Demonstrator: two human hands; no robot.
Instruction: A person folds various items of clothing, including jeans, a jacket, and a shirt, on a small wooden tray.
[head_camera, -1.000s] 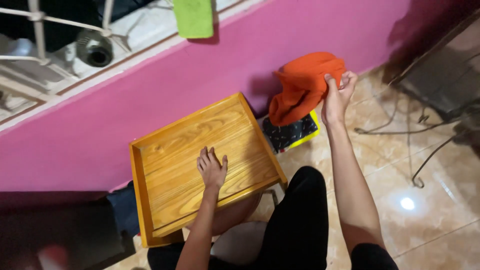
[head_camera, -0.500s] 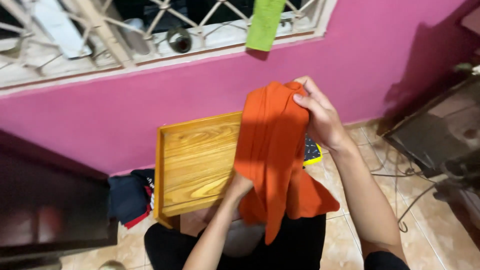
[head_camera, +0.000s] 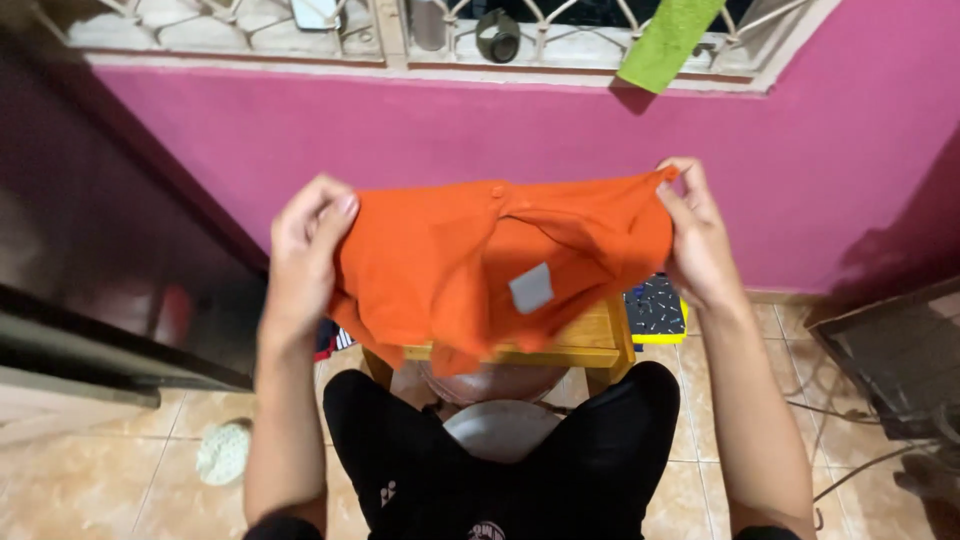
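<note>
Orange cloth fills the middle of the head view: the shirt (head_camera: 500, 275) is now stretched wide between both hands, in the air above the wooden tabletop (head_camera: 590, 345). Half a second ago it hung long and narrow from the right hand alone, and the left hand only touched its lower part. Now the left hand (head_camera: 305, 255) pinches one top corner and the right hand (head_camera: 695, 240) pinches the other, so each grip is closed on the fabric. A small grey label shows near the centre, and the lower edge is loose and wrinkled.

The spreading means, I judge, that the shirt is opened and made ready for laying flat on the tabletop, which is mostly hidden behind it. A dark patterned cloth on a yellow thing (head_camera: 655, 310) lies beside the tabletop, by the pink wall (head_camera: 300, 130). A green cloth (head_camera: 665, 40) hangs from the window ledge.
</note>
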